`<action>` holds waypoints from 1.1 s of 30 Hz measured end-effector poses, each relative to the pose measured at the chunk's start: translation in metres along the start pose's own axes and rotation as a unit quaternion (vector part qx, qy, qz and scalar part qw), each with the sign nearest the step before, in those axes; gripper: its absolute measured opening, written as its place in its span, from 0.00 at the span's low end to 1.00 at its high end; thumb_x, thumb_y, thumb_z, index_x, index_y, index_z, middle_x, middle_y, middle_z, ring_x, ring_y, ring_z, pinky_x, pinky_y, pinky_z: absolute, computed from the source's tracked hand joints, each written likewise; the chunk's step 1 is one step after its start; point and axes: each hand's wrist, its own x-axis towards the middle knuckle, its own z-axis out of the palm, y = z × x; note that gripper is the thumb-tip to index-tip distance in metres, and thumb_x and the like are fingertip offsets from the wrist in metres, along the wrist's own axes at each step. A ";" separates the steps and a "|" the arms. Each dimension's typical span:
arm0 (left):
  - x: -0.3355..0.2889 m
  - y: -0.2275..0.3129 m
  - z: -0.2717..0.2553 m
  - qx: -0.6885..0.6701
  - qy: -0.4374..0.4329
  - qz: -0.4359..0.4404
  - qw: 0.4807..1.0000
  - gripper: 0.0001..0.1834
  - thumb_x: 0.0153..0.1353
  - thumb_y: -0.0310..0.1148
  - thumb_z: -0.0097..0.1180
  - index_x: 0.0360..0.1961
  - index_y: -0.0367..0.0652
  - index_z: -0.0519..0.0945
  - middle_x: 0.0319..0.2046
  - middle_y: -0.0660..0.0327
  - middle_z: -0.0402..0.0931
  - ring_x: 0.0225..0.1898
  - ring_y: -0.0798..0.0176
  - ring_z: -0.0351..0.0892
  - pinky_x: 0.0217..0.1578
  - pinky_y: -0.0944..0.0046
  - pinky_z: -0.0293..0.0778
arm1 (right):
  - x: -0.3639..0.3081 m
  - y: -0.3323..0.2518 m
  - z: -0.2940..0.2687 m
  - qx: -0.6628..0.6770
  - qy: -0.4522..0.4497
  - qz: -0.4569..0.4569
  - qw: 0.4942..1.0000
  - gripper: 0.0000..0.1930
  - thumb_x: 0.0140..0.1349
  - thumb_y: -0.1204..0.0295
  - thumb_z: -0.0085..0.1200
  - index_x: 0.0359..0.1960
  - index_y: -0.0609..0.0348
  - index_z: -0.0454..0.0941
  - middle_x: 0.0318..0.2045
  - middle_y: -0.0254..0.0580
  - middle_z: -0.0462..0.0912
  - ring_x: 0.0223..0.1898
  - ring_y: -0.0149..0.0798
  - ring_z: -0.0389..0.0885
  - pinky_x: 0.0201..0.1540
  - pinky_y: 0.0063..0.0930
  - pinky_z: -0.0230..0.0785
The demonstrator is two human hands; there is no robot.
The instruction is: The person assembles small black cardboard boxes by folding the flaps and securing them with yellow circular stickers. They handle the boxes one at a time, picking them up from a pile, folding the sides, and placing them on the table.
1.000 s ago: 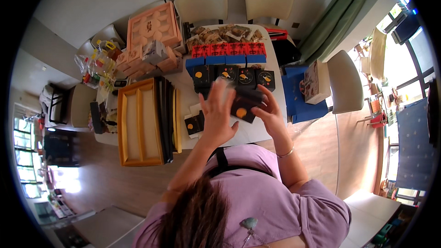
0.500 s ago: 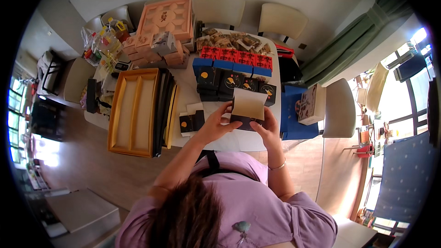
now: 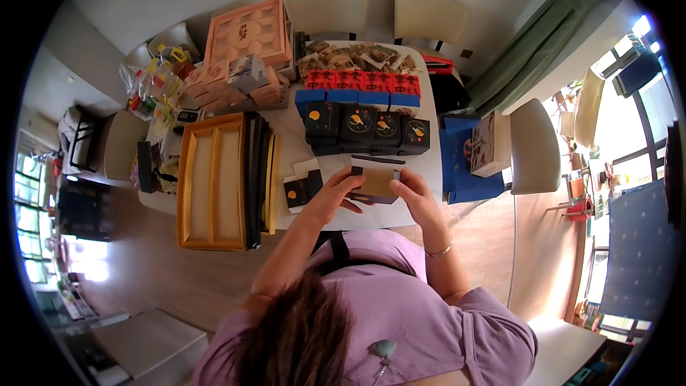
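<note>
Between my two hands is a small black cardboard box (image 3: 377, 184), its tan inside facing up and a pale flap standing at the far side. My left hand (image 3: 333, 197) grips its left side, fingers bent round the wall. On the right side, my right hand (image 3: 420, 201) holds the corner with the thumb near the rim. To the left of it, a flattened black and white carton (image 3: 304, 187) with an orange round print lies on the white table (image 3: 287, 144). Just beyond my hands stand stacked black boxes (image 3: 359, 126) with moon-like prints.
Behind the black boxes are blue boxes (image 3: 342, 98), red boxes (image 3: 349, 81) and small packets (image 3: 357, 56). Gold-edged trays (image 3: 214, 180) overhang the table's left front. Pink boxes (image 3: 249, 32) and bottles (image 3: 163, 82) fill the far left. A chair (image 3: 536, 146) stands right.
The box in my hands has tipped, and its pale flap, upright before, now leans back and away. My right hand has shifted its thumb to the rim. The whole view has turned slightly.
</note>
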 end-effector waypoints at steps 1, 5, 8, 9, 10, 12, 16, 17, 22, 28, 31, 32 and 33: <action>0.001 -0.002 -0.001 0.019 0.004 0.003 1.000 0.26 0.65 0.51 0.51 0.59 0.47 0.71 0.48 0.59 0.78 0.42 0.60 0.84 0.29 0.63 0.82 | 0.001 0.003 -0.003 -0.051 -0.004 0.018 0.999 0.15 0.66 0.67 0.57 0.49 0.65 0.77 0.43 0.34 0.81 0.43 0.26 0.75 0.45 0.17 0.67; 0.004 -0.002 0.005 0.041 0.057 -0.003 0.998 0.33 0.65 0.52 0.53 0.65 0.48 0.64 0.55 0.56 0.72 0.41 0.61 0.83 0.28 0.65 0.80 | 0.006 0.016 0.002 0.024 0.049 0.009 0.998 0.13 0.68 0.69 0.53 0.48 0.64 0.78 0.40 0.33 0.82 0.41 0.24 0.77 0.45 0.17 0.69; 0.000 -0.003 0.020 0.111 0.147 0.167 0.969 0.44 0.56 0.50 0.65 0.69 0.49 0.56 0.63 0.52 0.62 0.50 0.56 0.79 0.33 0.62 0.81 | 0.012 0.020 0.015 0.166 0.130 -0.007 0.977 0.11 0.70 0.70 0.50 0.48 0.62 0.79 0.42 0.34 0.83 0.41 0.25 0.79 0.44 0.21 0.72; -0.003 0.000 0.025 0.236 0.165 0.225 0.931 0.49 0.51 0.49 0.69 0.69 0.49 0.54 0.64 0.52 0.57 0.52 0.54 0.77 0.34 0.61 0.81 | 0.011 0.017 0.019 0.192 0.155 0.003 0.969 0.11 0.70 0.69 0.50 0.48 0.62 0.79 0.42 0.34 0.83 0.41 0.25 0.79 0.45 0.22 0.72; -0.006 0.003 0.031 0.356 0.181 0.279 0.873 0.55 0.46 0.48 0.73 0.70 0.49 0.53 0.66 0.52 0.53 0.54 0.52 0.75 0.36 0.60 0.81 | 0.010 0.013 0.025 0.217 0.179 0.014 0.959 0.11 0.70 0.69 0.50 0.48 0.61 0.79 0.43 0.34 0.83 0.41 0.25 0.80 0.45 0.23 0.72; -0.009 0.010 0.047 0.501 0.217 0.353 0.760 0.63 0.30 0.41 0.82 0.69 0.51 0.55 0.65 0.50 0.55 0.59 0.47 0.69 0.40 0.59 0.80 | 0.009 0.012 0.031 0.246 0.201 0.037 0.948 0.12 0.70 0.68 0.50 0.48 0.60 0.79 0.43 0.35 0.83 0.40 0.26 0.80 0.46 0.23 0.73; -0.004 -0.002 0.043 0.506 0.249 0.345 0.750 0.51 0.32 0.35 0.78 0.61 0.49 0.63 0.58 0.53 0.65 0.52 0.48 0.74 0.41 0.58 0.79 | 0.008 0.021 0.032 0.198 0.197 0.057 0.958 0.12 0.70 0.67 0.51 0.47 0.60 0.80 0.43 0.35 0.83 0.39 0.25 0.80 0.44 0.21 0.73; -0.005 -0.002 0.041 0.507 0.247 0.344 0.751 0.49 0.32 0.35 0.78 0.59 0.49 0.64 0.57 0.53 0.65 0.51 0.48 0.75 0.40 0.58 0.79 | 0.008 0.024 0.031 0.170 0.198 0.057 0.964 0.12 0.70 0.67 0.51 0.46 0.60 0.81 0.42 0.35 0.83 0.38 0.25 0.80 0.43 0.21 0.72; -0.010 0.002 0.039 0.501 0.231 0.323 0.769 0.42 0.35 0.34 0.74 0.53 0.49 0.65 0.55 0.55 0.66 0.47 0.50 0.77 0.38 0.56 0.79 | 0.013 0.030 0.017 0.073 0.146 -0.086 0.983 0.10 0.66 0.74 0.55 0.46 0.62 0.82 0.40 0.33 0.85 0.40 0.23 0.79 0.42 0.21 0.72; -0.014 0.009 0.039 0.535 0.223 0.325 0.747 0.42 0.35 0.34 0.74 0.54 0.46 0.64 0.52 0.53 0.68 0.47 0.45 0.77 0.38 0.53 0.79 | 0.008 0.002 0.036 -0.220 0.124 -0.242 0.937 0.14 0.66 0.76 0.52 0.51 0.67 0.78 0.46 0.47 0.83 0.49 0.39 0.81 0.52 0.27 0.70; -0.016 0.009 0.037 0.511 0.244 0.301 0.768 0.44 0.35 0.34 0.73 0.55 0.44 0.64 0.51 0.51 0.69 0.49 0.44 0.76 0.39 0.51 0.78 | 0.002 -0.016 0.050 -0.278 0.089 -0.284 0.913 0.17 0.67 0.70 0.50 0.53 0.68 0.77 0.51 0.54 0.80 0.54 0.46 0.78 0.57 0.31 0.67; -0.017 0.009 0.036 0.508 0.249 0.302 0.767 0.45 0.35 0.35 0.73 0.57 0.44 0.63 0.50 0.51 0.69 0.50 0.44 0.76 0.40 0.52 0.78 | 0.001 -0.019 0.054 -0.288 0.083 -0.282 0.911 0.18 0.68 0.68 0.50 0.53 0.68 0.77 0.53 0.56 0.79 0.55 0.47 0.77 0.58 0.32 0.66; -0.017 0.010 0.035 0.504 0.254 0.304 0.767 0.47 0.35 0.35 0.73 0.58 0.43 0.62 0.50 0.50 0.69 0.50 0.44 0.75 0.40 0.52 0.78 | 0.002 -0.018 0.053 -0.266 0.076 -0.284 0.918 0.18 0.67 0.69 0.50 0.54 0.68 0.76 0.54 0.56 0.78 0.56 0.48 0.77 0.58 0.33 0.66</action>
